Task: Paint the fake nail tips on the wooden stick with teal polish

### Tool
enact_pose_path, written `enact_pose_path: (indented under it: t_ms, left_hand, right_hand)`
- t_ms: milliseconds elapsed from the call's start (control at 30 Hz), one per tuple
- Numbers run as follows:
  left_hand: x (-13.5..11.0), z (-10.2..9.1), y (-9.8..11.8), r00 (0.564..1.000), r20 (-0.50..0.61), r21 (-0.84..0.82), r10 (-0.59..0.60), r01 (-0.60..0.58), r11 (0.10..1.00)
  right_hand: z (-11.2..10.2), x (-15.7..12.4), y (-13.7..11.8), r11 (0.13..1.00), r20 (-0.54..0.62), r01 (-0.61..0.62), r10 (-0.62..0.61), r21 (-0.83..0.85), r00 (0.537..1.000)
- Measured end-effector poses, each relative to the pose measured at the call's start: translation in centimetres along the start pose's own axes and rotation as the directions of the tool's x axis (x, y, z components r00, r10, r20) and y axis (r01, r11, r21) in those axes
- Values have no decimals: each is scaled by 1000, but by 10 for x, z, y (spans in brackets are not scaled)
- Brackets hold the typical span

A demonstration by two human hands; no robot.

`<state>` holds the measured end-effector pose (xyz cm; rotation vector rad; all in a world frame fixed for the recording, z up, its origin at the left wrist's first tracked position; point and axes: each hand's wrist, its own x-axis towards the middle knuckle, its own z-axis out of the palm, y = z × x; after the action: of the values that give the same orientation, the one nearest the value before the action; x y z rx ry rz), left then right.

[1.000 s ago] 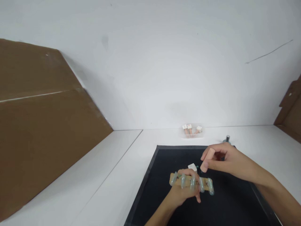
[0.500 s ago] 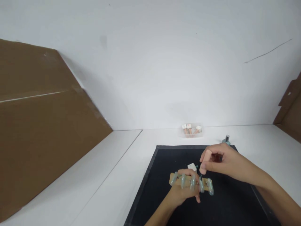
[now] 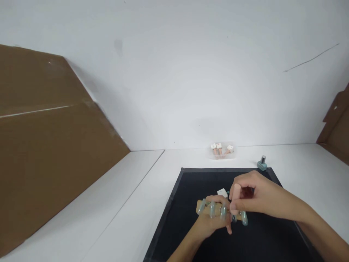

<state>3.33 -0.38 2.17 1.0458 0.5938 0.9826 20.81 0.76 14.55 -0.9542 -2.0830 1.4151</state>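
My left hand (image 3: 209, 221) is closed on a tan practice holder (image 3: 203, 206) that carries several teal-coated false nails (image 3: 244, 219). It holds the holder just above a black mat (image 3: 177, 203). My right hand (image 3: 255, 197) pinches a pale pink brush cap (image 3: 235, 198) and points its tip down onto a nail near the holder's right end. A small white piece (image 3: 222, 191) lies on the mat just behind the holder. An open teal polish bottle (image 3: 262, 164) stands at the mat's far right corner.
A clear tray (image 3: 222, 150) with pink-handled pieces sits by the white back wall. A large brown cardboard sheet (image 3: 46, 145) leans at the left, and more cardboard (image 3: 336, 123) stands at the right edge. The white tabletop (image 3: 128, 211) stretches left of the mat.
My right hand has moved down and left, bringing the brush from above the mat onto the nails. The polish bottle is now uncovered behind it. My left hand stays put.
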Motion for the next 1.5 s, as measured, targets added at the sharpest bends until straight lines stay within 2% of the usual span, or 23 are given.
enact_pose_path:
  t_ms: [167, 333, 700, 800, 1000, 1233, 1500]
  left_hand:
    - [0, 3, 3, 1000, 5, -20, 9, -9, 1000]
    - [-2, 4, 5, 999, -31, 20, -29, 29, 999]
    - [-4, 2, 0, 1000, -31, 19, -2, 3, 1000]
    - [-2, 3, 1, 999, -46, 36, -7, 9, 999]
    - [2, 3, 2, 996, -83, 81, -27, 33, 996]
    - [3, 7, 4, 998, -39, 80, -41, 44, 996]
    - [1, 10, 7, 995, -93, 144, -36, 49, 988]
  right_hand:
    - [-1, 0, 3, 1000, -44, 8, -8, -9, 999]
    - [-2, 0, 4, 999, -74, 10, -13, -40, 997]
    - [-2, 0, 5, 995, -141, 17, -30, -98, 990]
    - [-2, 0, 5, 996, -129, 19, -29, -85, 991]
    - [2, -2, 1, 1000, -12, -3, 3, -7, 1000]
    - [3, 1, 1, 969, -90, -15, -7, -245, 996]
    - [2, 0, 0, 937, -144, -26, -26, -350, 989]
